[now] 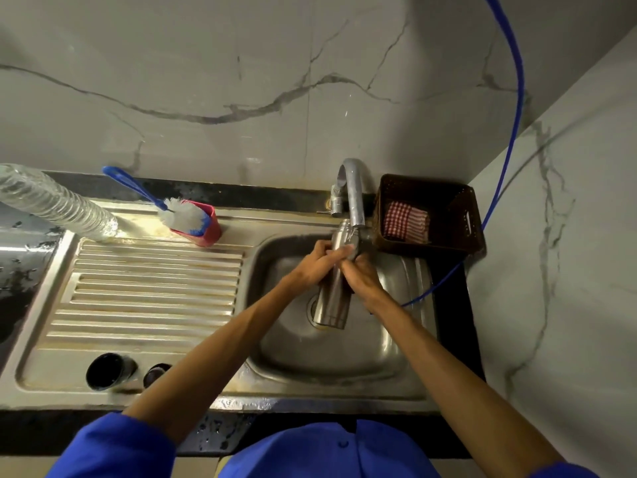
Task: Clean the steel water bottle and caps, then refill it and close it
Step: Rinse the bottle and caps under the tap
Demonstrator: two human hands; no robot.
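The steel water bottle [332, 300] hangs upright over the sink basin [293, 353], its neck just under the tap [355, 194]. My left hand [319, 263] grips the bottle's upper part from the left. From the right, my right hand [362, 276] wraps around the same part. Two dark caps stand on the draining board at the front left: a large cap [105, 370] and a smaller cap [155, 374]. Whether water runs from the tap is unclear.
A blue-handled bottle brush [179, 215] stands in a red holder [210, 229] behind the draining board [148, 291]. A clear plastic bottle [55, 201] lies at the far left. A brown basket [431, 215] with a red checked cloth sits right of the tap. A blue hose [513, 132] hangs along the right wall.
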